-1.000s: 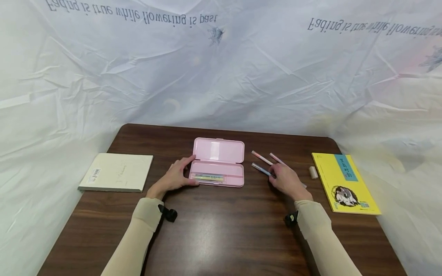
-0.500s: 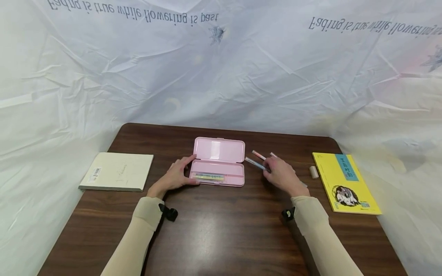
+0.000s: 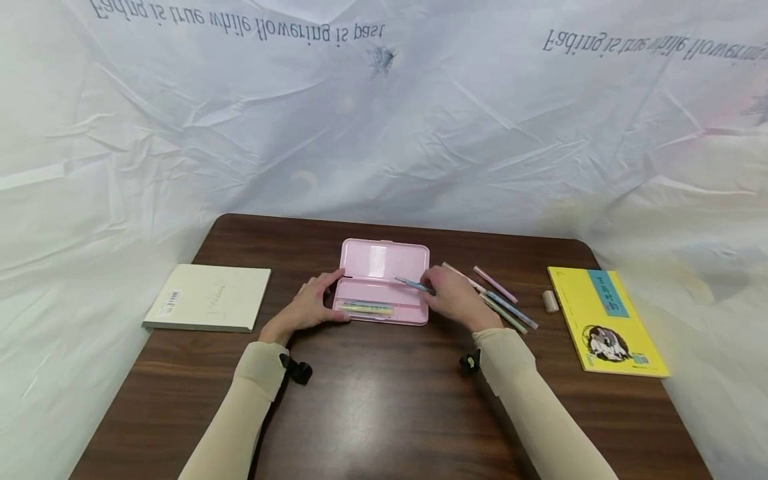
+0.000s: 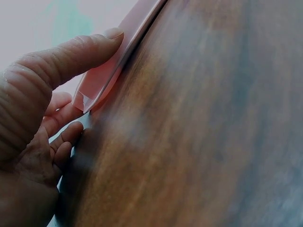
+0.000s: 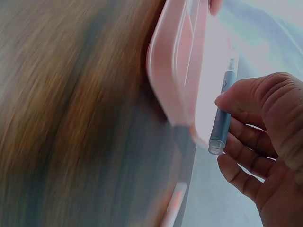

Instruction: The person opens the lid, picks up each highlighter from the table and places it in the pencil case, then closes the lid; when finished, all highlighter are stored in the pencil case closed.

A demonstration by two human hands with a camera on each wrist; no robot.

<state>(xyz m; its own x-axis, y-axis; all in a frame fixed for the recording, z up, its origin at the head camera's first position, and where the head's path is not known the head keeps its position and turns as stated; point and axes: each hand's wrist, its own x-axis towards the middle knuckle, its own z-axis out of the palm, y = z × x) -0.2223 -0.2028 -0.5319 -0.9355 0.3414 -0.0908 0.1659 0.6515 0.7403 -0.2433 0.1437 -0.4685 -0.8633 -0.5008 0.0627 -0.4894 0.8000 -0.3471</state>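
Note:
A pink pencil case lies with its lid raised at the back middle of the table, several pens along its front compartment. My left hand grips the case's left end; the left wrist view has the thumb on its front wall and the other fingers around the end. Between thumb and fingers, my right hand pinches a blue pen. That pen slants over the case's right half in the head view. Up close, the right wrist view shows its clear end below the thumb.
Right of the case lie several loose pens, among them a pink pen, a blue pen and a green pen. Farther right are a white eraser and a yellow book. A cream notebook lies at left.
My right hand has taken a blue pen from the loose group and carried it left, up to the case, uncovering the other pens. The left hand keeps its grip on the case.

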